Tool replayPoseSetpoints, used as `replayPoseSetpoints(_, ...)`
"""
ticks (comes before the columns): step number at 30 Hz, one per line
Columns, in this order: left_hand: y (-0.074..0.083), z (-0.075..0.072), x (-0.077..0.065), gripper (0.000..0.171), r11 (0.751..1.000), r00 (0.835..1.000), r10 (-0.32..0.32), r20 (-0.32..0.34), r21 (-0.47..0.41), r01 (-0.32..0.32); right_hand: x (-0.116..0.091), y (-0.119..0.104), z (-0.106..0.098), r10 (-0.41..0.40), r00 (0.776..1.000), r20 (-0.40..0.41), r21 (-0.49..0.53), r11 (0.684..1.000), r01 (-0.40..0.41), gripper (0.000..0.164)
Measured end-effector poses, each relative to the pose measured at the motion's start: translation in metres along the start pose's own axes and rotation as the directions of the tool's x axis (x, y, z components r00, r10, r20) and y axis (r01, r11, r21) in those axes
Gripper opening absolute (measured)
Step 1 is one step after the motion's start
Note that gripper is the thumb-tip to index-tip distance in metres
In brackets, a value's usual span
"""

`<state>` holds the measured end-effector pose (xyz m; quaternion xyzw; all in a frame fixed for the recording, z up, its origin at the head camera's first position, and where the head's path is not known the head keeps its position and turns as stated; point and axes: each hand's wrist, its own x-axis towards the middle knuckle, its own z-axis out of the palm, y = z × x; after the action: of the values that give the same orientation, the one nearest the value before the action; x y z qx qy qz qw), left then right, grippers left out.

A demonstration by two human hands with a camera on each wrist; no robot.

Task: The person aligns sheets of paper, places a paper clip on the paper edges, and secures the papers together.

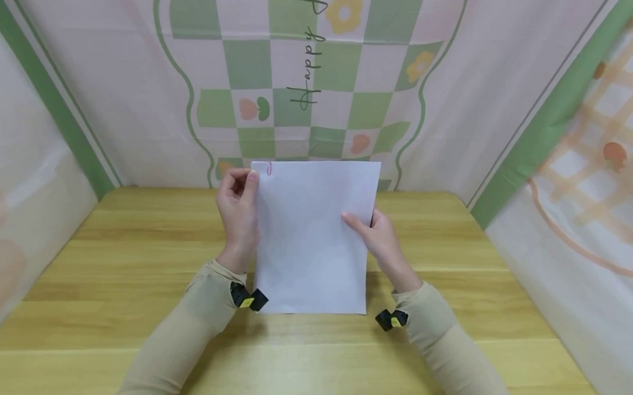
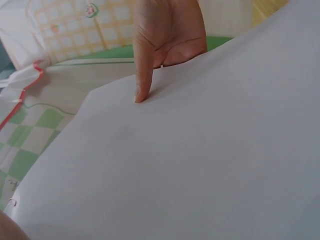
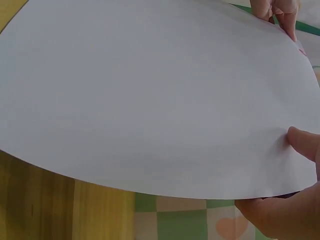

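Both hands hold up white paper (image 1: pixel 310 238) above the table, its blank face toward me. A pink paper clip (image 1: pixel 269 168) sits on the top edge near the upper left corner. My left hand (image 1: pixel 238 212) pinches the paper's left edge close to that corner, thumb in front and fingers behind. Lower on the opposite edge, my right hand (image 1: pixel 383 240) grips the paper with its thumb on the front face. In the right wrist view the right hand's thumb (image 3: pixel 304 142) presses on the sheet. How many sheets there are, I cannot tell.
A wooden table (image 1: pixel 108 306) lies below the hands. Behind it hangs a green-and-white checkered cloth (image 1: pixel 331 70) with lettering and flowers. More patterned cloth (image 1: pixel 584 189) hangs at the right side. Small black cameras sit on both wrists.
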<state>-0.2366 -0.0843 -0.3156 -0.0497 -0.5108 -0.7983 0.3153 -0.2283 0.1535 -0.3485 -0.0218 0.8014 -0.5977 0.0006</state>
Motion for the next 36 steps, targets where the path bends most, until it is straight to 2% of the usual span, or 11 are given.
replayPoseSetpoints(5, 0.0, 0.001, 0.0, 0.008, 1.0, 1.0, 0.009, 0.008, 0.002, -0.009, -0.002, 0.003, 0.0, 0.017, 1.0, 0.008, -0.011, 1.0, -0.017, 0.059)
replayPoseSetpoints(10, 0.0, 0.0, 0.0, 0.012, 1.0, 1.0, 0.006, 0.008, 0.004, -0.006, -0.002, 0.003, 0.001, 0.026, 1.0, 0.01, -0.003, 1.0, -0.026, 0.058)
replayPoseSetpoints(15, -0.001, -0.002, 0.0, 0.003, 1.0, 1.0, -0.003, 0.009, 0.014, 0.003, -0.003, 0.003, 0.002, 0.028, 1.0, 0.006, -0.001, 1.0, -0.028, 0.057)
replayPoseSetpoints(20, -0.003, -0.004, 0.0, 0.018, 0.999, 1.0, -0.001, 0.014, 0.034, 0.0, -0.002, 0.006, 0.003, 0.014, 1.0, 0.002, 0.01, 1.0, -0.014, 0.056)
replayPoseSetpoints(24, -0.004, -0.006, -0.002, 0.013, 1.0, 1.0, 0.017, 0.024, 0.025, -0.018, -0.002, 0.008, 0.003, 0.002, 1.0, 0.004, 0.004, 1.0, -0.002, 0.057)
replayPoseSetpoints(28, -0.004, -0.007, -0.003, 0.004, 0.999, 0.998, 0.042, 0.039, -0.003, -0.042, -0.001, 0.009, 0.002, 0.001, 1.0, 0.006, 0.013, 1.0, -0.001, 0.058)
replayPoseSetpoints(36, -0.005, -0.013, -0.008, 0.008, 0.999, 0.995, 0.023, 0.098, 0.028, -0.026, -0.001, 0.009, 0.0, -0.007, 1.0, 0.01, 0.028, 1.0, 0.007, 0.06)
